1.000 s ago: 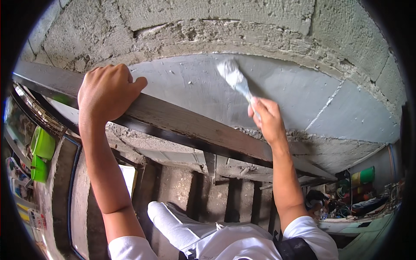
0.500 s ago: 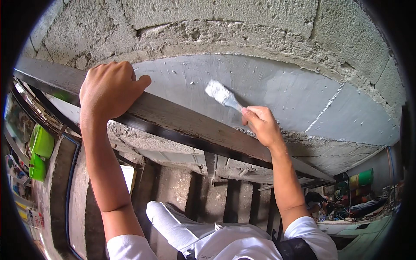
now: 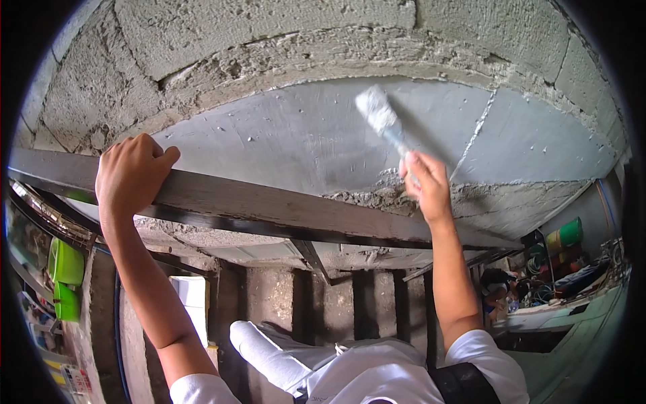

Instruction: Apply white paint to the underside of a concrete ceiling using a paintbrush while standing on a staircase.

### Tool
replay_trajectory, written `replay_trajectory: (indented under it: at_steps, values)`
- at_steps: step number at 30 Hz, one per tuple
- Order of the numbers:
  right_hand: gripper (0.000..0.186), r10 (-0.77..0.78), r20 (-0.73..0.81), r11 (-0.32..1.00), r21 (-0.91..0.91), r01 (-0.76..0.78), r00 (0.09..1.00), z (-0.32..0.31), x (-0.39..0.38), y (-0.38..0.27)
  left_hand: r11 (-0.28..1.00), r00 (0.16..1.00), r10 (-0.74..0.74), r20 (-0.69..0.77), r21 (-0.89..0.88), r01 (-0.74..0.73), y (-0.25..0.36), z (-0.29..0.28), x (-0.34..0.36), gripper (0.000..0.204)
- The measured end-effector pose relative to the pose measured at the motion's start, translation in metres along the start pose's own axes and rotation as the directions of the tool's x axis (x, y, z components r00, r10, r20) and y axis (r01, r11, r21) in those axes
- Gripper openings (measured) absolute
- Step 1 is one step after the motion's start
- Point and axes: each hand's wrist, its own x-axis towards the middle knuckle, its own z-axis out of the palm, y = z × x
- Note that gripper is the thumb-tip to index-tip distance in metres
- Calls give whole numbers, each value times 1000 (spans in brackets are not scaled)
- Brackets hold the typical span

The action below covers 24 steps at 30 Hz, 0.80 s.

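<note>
My right hand (image 3: 426,182) grips the handle of a flat paintbrush (image 3: 381,114), its bristle end caked in white. The brush tilts up and left in front of a smooth grey wall panel (image 3: 296,135); whether the bristles touch it, I cannot tell. A jagged white line (image 3: 479,128) runs down the panel to the right of the brush. My left hand (image 3: 132,174) is wrapped over the dark handrail (image 3: 269,205), thumb raised along its top.
Concrete steps (image 3: 333,306) lie below the rail, with a metal post (image 3: 309,259) beside them. Rough concrete blocks (image 3: 282,34) surround the panel's upper edge. Green bins (image 3: 67,261) show at the far left. At the lower right, a person (image 3: 496,289) is near cluttered tools and a green bucket (image 3: 570,231).
My right hand and the brush have moved up and right across the panel, nearer the white line. The view has shifted; my left hand still holds the rail.
</note>
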Motion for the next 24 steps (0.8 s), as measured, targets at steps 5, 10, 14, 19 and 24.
replay_trajectory:
  at_steps: [5,10,14,19,24]
  values:
    - [39,77,-118,977,-191,-99,990,-1,-3,18,1000,1000,-8,12,10,8,3,0,2,34]
    - [40,183,-52,916,-354,-190,982,-9,-22,26,999,997,-36,61,30,34,4,-4,2,36]
    - [38,72,-71,995,-69,-77,995,6,-19,-10,998,994,-57,92,45,53,1,-3,-1,39]
    - [38,-30,-122,959,-285,-6,992,2,-1,25,999,998,-34,50,25,33,-4,0,1,42]
    - [38,175,-40,787,-595,-165,984,-45,-16,38,999,998,-14,61,-39,16,-1,-8,10,43]
